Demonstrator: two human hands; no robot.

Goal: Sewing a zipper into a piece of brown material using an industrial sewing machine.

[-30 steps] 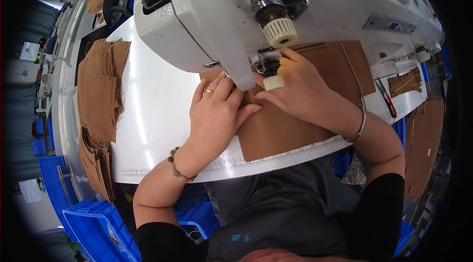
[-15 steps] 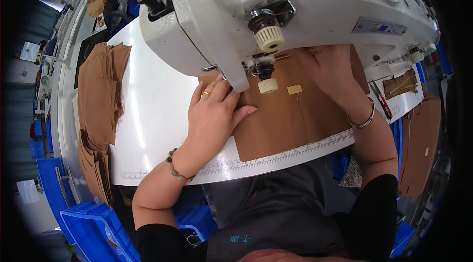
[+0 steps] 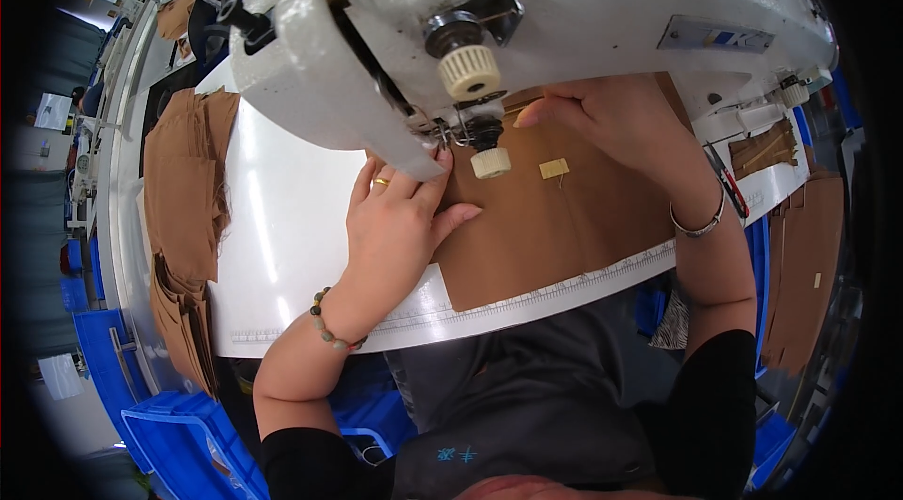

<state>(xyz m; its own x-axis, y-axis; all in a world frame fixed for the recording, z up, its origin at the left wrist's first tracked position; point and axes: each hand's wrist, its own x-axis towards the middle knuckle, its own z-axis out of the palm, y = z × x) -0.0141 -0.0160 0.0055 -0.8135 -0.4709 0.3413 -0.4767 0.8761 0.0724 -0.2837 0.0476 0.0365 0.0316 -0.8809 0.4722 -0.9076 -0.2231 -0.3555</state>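
Observation:
A white sewing machine overhangs a flat brown fabric piece, which carries a small yellow tab with a thread. My left hand rests open, fingers apart, on the fabric's left edge, its fingertips beside the needle assembly and partly behind the machine's white guard. Right of the needle, my right hand lies over the fabric's back part under the arm of the machine, thumb side toward the needle; several of its fingertips are hidden, so whether it holds anything is unclear.
Stacked brown pieces lie at the table's left, near blue crates. Red-handled scissors and a small brown piece lie at the right. More brown panels stand beyond the ruler-marked front edge.
My right hand has moved right and back from beside the needle, uncovering the yellow tab. My left hand stays at the fabric's edge. The view has shifted slightly.

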